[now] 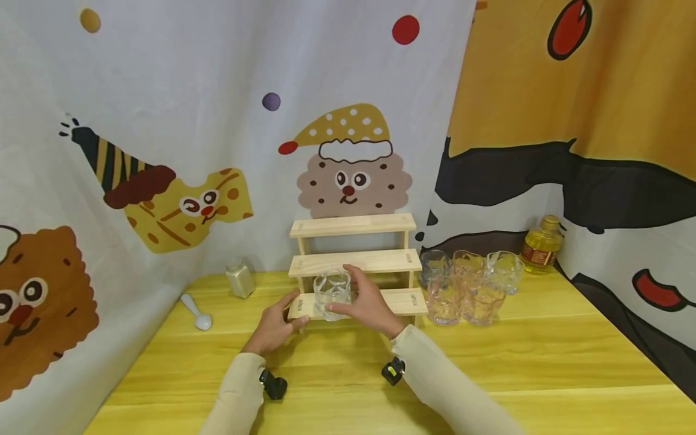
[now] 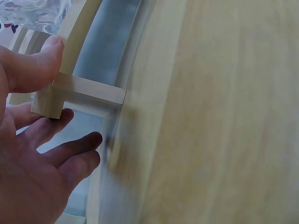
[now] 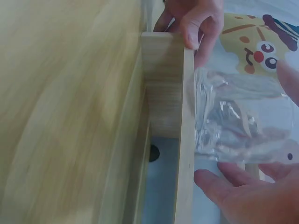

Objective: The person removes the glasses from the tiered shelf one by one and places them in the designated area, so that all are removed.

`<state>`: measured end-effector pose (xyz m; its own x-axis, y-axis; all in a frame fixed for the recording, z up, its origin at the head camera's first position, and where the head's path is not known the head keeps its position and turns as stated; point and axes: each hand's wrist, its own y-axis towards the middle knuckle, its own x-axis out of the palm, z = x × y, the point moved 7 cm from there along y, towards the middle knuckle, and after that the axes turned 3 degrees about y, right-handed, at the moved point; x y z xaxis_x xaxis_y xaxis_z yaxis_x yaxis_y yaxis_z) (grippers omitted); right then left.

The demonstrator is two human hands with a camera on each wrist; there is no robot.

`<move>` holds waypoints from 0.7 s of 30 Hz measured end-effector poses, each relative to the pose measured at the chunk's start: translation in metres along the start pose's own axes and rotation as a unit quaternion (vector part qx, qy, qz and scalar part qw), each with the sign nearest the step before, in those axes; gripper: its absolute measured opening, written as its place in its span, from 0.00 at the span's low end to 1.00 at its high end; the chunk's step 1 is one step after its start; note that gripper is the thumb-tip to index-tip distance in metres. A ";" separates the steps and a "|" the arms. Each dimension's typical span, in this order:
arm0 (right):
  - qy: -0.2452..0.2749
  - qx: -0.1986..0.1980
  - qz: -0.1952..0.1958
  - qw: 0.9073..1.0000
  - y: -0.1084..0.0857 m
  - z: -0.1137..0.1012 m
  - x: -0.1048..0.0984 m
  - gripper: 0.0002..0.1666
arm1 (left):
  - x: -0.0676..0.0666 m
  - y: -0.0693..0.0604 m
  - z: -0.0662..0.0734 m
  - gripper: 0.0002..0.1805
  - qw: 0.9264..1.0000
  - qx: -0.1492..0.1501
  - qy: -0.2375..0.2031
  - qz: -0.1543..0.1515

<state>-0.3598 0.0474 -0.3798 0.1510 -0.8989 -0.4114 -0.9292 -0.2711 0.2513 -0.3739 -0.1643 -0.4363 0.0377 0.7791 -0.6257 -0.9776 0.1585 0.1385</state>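
Note:
A clear drinking glass stands upright on the lowest step of a three-step wooden shelf. My right hand curves round the glass from the right, thumb in front; in the right wrist view, fingers of this hand lie along the side of the glass. My left hand grips the left end of the same step. In the left wrist view, the left thumb presses on the board, with fingers beneath it.
Several tinted and clear glasses stand grouped to the right of the shelf. Behind them is a bottle of yellow oil. On the left are a small jar and a pale spoon. Printed cloth hangs behind the table.

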 end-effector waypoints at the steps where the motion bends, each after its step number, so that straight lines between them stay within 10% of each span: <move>1: 0.001 0.003 -0.001 1.000 0.002 0.000 0.002 0.57 | 0.000 0.000 0.000 0.37 1.000 0.000 0.001 0.001; 12: 0.053 0.017 0.016 0.998 0.010 0.008 0.014 0.51 | 0.004 -0.003 0.001 0.37 1.000 -0.001 0.000 -0.004; 21: 0.000 0.008 0.009 1.000 0.011 0.001 0.012 0.50 | 0.002 0.001 -0.002 0.37 1.000 -0.002 -0.013 -0.005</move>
<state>-0.3679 0.0335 -0.3828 0.1348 -0.9035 -0.4068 -0.9367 -0.2501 0.2450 -0.3755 -0.1638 -0.4391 0.0522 0.7935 -0.6063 -0.9780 0.1636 0.1298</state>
